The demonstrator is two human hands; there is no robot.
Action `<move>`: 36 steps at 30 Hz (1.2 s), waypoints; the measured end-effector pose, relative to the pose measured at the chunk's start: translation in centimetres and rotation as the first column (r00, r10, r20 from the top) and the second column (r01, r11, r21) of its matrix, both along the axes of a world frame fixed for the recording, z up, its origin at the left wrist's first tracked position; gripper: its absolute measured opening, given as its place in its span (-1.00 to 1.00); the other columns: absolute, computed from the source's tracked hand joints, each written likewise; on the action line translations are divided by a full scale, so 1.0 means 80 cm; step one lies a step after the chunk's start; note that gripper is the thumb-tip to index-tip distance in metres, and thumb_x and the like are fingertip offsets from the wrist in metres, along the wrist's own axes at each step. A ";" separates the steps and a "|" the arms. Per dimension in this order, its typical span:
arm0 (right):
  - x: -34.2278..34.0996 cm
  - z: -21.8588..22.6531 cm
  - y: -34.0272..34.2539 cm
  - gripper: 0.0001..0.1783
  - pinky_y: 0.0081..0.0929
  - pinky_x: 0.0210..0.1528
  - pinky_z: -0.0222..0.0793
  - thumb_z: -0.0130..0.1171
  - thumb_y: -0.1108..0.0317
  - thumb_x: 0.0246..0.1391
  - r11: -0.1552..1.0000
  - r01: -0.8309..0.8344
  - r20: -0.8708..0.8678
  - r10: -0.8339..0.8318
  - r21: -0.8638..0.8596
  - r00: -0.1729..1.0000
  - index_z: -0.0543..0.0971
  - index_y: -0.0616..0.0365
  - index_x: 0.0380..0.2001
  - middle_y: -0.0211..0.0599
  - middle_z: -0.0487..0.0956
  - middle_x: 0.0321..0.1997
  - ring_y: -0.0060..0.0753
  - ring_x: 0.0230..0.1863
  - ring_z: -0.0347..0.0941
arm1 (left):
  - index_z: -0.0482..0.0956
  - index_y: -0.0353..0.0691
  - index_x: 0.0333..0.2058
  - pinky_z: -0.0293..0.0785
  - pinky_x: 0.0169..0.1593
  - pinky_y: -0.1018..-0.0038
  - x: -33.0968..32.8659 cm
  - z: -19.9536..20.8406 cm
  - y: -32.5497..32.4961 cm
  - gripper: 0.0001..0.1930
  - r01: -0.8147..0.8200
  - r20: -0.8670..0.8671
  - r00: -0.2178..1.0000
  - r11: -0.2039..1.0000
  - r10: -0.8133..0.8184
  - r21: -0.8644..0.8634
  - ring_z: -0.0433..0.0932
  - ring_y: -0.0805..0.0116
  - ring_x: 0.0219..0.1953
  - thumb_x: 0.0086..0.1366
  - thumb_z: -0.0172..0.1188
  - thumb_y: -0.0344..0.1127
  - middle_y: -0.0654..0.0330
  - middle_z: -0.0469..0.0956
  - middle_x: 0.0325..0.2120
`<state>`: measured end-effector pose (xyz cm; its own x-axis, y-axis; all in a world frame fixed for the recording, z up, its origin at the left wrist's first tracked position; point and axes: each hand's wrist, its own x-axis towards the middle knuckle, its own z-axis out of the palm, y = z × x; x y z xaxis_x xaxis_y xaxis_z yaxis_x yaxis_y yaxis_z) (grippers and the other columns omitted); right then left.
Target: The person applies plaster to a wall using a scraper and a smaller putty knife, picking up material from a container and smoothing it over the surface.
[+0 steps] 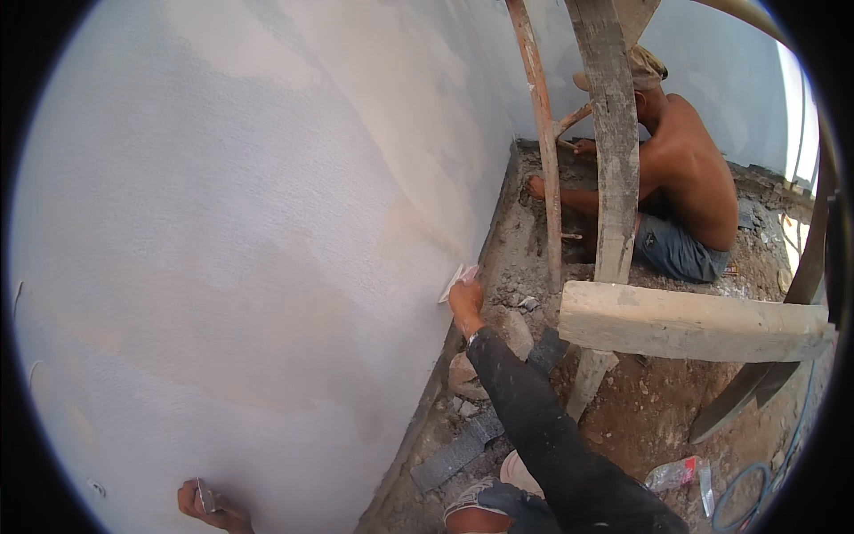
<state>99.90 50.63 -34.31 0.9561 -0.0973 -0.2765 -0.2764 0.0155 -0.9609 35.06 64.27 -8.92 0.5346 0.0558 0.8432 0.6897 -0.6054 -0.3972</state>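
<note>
Fingers (462,291) of the right hand (466,308) grip a pale scraper (449,283); near left, the left hand (229,516) seemingly clasps a metal blade (206,497). I'd fear a tilted edge gouging the left wall (205,222).

A matt wall (222,267) fills the left of the frame – finely textured, with smoother, chalky patches. At lower left, a small scraper (205,496) has a dull, metal-looking blade; near centre, a pale spreader (448,284) looks smooth, its material unclear. Below it, a dark cloth sleeve (551,418) is matt and flecked. Upper right: a weathered, rough-grained wooden post (614,133). Lower right: a glossy, crumpled clear plastic wrapper (672,474) on rough, crumbly soil (676,400).
</note>
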 end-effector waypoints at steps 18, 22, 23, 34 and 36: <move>-0.128 0.093 -0.041 -0.50 -0.12 0.25 0.51 0.13 0.58 0.26 0.918 -0.395 0.842 0.236 -0.029 0.486 0.62 0.19 0.26 -0.02 0.67 0.20 0.04 0.26 0.54 | 0.36 -0.44 0.19 0.26 0.26 0.03 -0.009 0.008 -0.025 -0.43 0.047 -0.040 0.998 0.997 -0.044 0.061 0.30 -0.03 0.21 0.68 -0.19 0.07 -0.09 0.34 0.16; -0.055 0.160 -0.014 -0.51 -0.07 0.25 0.49 0.13 0.53 0.28 0.986 -0.163 0.804 0.082 0.018 0.588 0.60 0.21 0.28 0.04 0.65 0.20 0.11 0.23 0.53 | 0.37 -0.26 0.04 0.33 0.15 0.07 0.027 0.016 -0.047 -0.69 0.063 -0.019 0.998 0.995 -0.061 0.077 0.33 0.02 0.12 0.62 -0.04 -0.11 0.01 0.41 0.07; -0.080 0.160 -0.002 -0.49 -0.07 0.25 0.49 0.14 0.54 0.24 0.987 -0.156 0.818 0.112 -0.028 0.564 0.60 0.22 0.27 0.05 0.64 0.20 0.12 0.23 0.53 | 0.37 -0.18 -0.01 0.36 0.10 0.09 0.036 0.020 -0.049 -0.80 0.079 -0.004 0.997 0.993 -0.079 0.087 0.34 0.03 0.09 0.58 0.05 -0.20 0.05 0.44 0.03; -0.096 0.067 -0.018 -0.74 -0.05 -0.01 0.52 0.10 0.40 0.34 0.982 -0.152 0.221 0.125 0.108 0.967 0.64 0.33 -0.05 0.18 0.71 -0.12 0.27 -0.05 0.66 | 0.41 -0.22 -0.05 0.32 0.13 0.09 0.055 0.033 -0.061 -0.66 0.139 -0.031 0.990 0.988 -0.137 0.065 0.35 0.04 0.08 0.65 -0.08 -0.02 0.01 0.47 -0.03; -0.036 0.105 0.013 -0.71 -0.02 -0.04 0.51 0.12 0.37 0.33 0.991 -0.080 0.266 0.049 0.105 0.963 0.64 0.33 -0.01 0.16 0.71 -0.16 0.24 -0.10 0.67 | 0.40 -0.21 -0.07 0.32 0.11 0.11 0.064 0.028 -0.059 -0.67 0.150 -0.019 0.989 0.987 -0.150 0.048 0.35 0.05 0.06 0.65 -0.08 -0.03 0.01 0.48 -0.05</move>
<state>97.02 51.66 -25.90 0.9997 -0.0156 -0.0209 -0.0189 0.1197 -0.9926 40.16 59.58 -6.72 0.5466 -0.0669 0.8347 0.5863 -0.6811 -0.4385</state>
